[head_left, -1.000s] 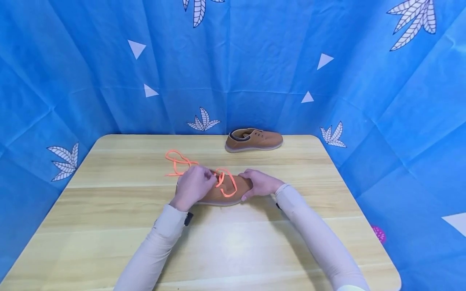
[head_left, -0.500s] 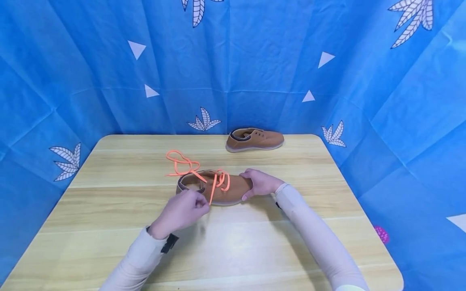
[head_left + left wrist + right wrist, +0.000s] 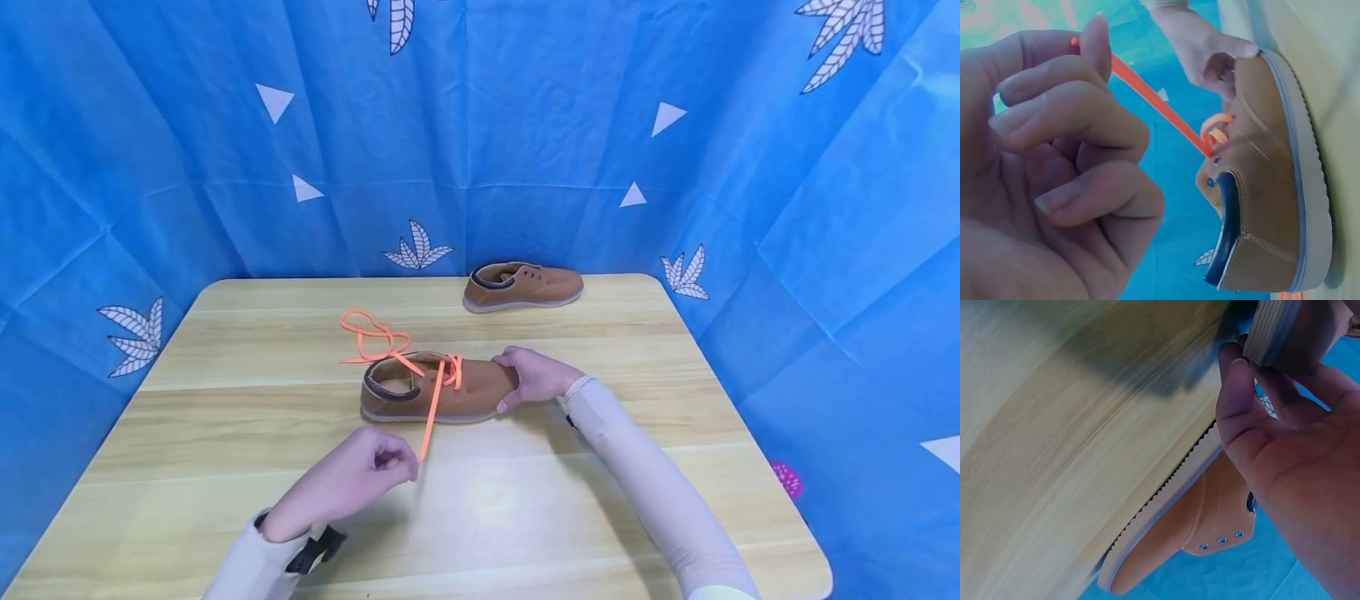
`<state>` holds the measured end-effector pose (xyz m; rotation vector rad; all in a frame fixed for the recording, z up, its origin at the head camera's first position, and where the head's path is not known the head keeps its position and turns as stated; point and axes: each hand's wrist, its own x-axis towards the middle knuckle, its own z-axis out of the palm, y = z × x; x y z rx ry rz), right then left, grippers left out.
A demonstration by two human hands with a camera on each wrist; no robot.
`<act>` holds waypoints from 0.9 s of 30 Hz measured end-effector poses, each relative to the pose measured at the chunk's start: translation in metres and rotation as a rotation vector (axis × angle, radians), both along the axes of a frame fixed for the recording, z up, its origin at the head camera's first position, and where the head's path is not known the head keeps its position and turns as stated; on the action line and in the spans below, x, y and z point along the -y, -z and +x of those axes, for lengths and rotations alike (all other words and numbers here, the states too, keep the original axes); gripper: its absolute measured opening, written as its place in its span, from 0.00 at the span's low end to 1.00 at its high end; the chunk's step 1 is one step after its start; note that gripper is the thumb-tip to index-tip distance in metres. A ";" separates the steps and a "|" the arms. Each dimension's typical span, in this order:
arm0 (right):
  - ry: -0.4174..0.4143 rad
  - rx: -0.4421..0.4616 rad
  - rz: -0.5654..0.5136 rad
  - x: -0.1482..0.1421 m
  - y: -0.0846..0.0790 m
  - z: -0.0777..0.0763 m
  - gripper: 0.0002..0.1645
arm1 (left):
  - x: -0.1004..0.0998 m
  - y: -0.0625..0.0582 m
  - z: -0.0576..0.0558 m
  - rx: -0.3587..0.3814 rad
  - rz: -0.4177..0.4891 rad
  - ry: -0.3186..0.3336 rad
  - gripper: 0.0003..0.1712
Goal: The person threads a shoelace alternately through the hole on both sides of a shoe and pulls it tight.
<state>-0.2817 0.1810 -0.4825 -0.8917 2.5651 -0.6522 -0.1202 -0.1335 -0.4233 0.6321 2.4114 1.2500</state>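
Note:
A brown shoe [image 3: 476,393] lies sideways on the table, its toe to the right. Orange shoelace [image 3: 431,421] runs through its eyelets. My left hand [image 3: 358,473], in front of the shoe, pinches one end of the lace and holds it taut; in the left wrist view the lace's tip [image 3: 1075,42] pokes out between thumb and finger. My right hand [image 3: 538,377] grips the toe, thumb at the near side of the sole. The lace's other length [image 3: 375,335] lies in loose loops behind the heel. Some eyelets are hidden under the lace.
A second brown shoe [image 3: 534,290], with no lace in its eyelets, stands at the table's back edge. The wooden table [image 3: 225,450] has rounded corners. Blue patterned curtain [image 3: 465,142] hangs behind and at both sides.
My left hand has moved from over the shoe toward the front, drawing the lace out. The loop above the shoe has shrunk to a small one at the eyelets. My right hand stays put.

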 end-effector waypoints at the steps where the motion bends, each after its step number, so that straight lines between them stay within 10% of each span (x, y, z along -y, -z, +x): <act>1: 0.001 0.000 0.002 0.000 0.000 0.000 0.48 | 0.001 0.000 0.001 0.002 0.015 0.004 0.08; 23: 0.037 0.021 0.009 0.000 0.001 0.001 0.46 | 0.010 -0.014 0.018 -0.054 0.437 -0.060 0.10; 27: 0.039 0.010 0.004 0.001 0.002 0.002 0.46 | 0.015 -0.013 0.017 -0.078 0.377 -0.035 0.10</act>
